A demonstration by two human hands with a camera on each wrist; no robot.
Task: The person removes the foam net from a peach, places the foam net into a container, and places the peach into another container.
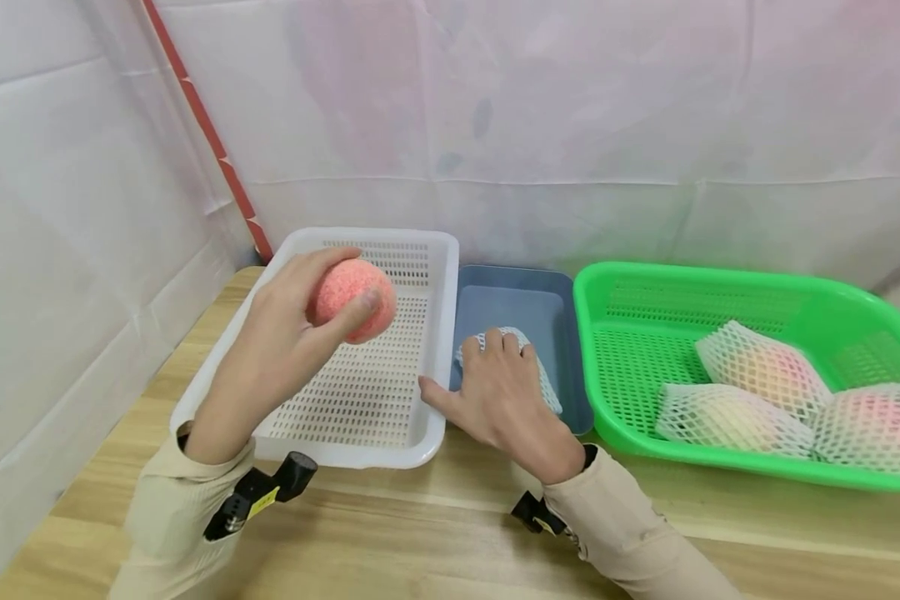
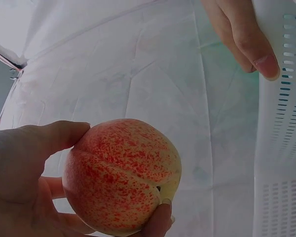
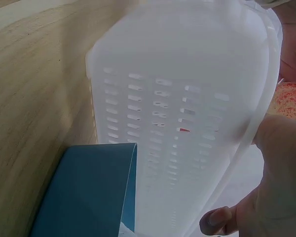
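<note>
My left hand [image 1: 273, 342] holds a bare pinkish-red peach [image 1: 356, 300] above the white basket [image 1: 378, 379]. Up close in the left wrist view, the speckled peach [image 2: 121, 175] sits between thumb and fingertips, its stem hollow facing right. Over the blue-grey tray [image 1: 528, 296] is my right hand [image 1: 498, 396], its fingers bent loosely down on a white foam net sleeve [image 1: 549, 390] and its thumb spread towards the basket's rim. The sleeve lies in the tray, partly hidden under that hand. In the right wrist view, the thumb [image 3: 219, 222] stands apart from the fingers.
To the right stands a green basket [image 1: 630, 358] with several peaches in foam nets, among them one net-wrapped peach [image 1: 765, 367] at the back. All three containers sit side by side on a wooden table [image 1: 390, 533]. A pale cloth [image 1: 570, 108] hangs behind them.
</note>
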